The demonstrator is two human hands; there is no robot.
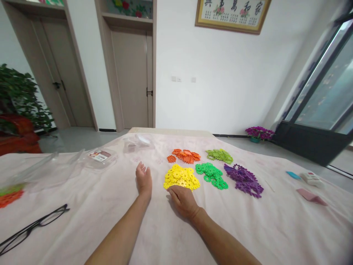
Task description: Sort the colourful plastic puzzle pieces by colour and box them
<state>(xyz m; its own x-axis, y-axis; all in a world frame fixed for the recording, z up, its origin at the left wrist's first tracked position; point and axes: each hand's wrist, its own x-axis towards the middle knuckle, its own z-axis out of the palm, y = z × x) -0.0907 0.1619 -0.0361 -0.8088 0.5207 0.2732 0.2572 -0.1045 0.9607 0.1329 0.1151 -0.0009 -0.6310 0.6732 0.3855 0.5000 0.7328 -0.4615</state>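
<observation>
Several sorted piles of plastic snowflake pieces lie on the pale pink tablecloth (116, 217): yellow (181, 177), orange (186, 156), light green (219, 155), dark green (211, 175) and purple (243, 179). My right hand (182, 199) rests on the cloth at the near edge of the yellow pile, knuckles up, fingers curled under; what they hold, if anything, is hidden. My left hand (143, 179) lies on the cloth left of the yellow pile, edge-on, fingers stretched out and holding nothing.
Clear plastic bags (91, 159) lie at the back left, with orange and green pieces (10, 194) at the far left edge. Black glasses (33, 228) lie near left. A teal piece (292, 175), a small white box (311, 178) and a pink card (311, 196) sit at right.
</observation>
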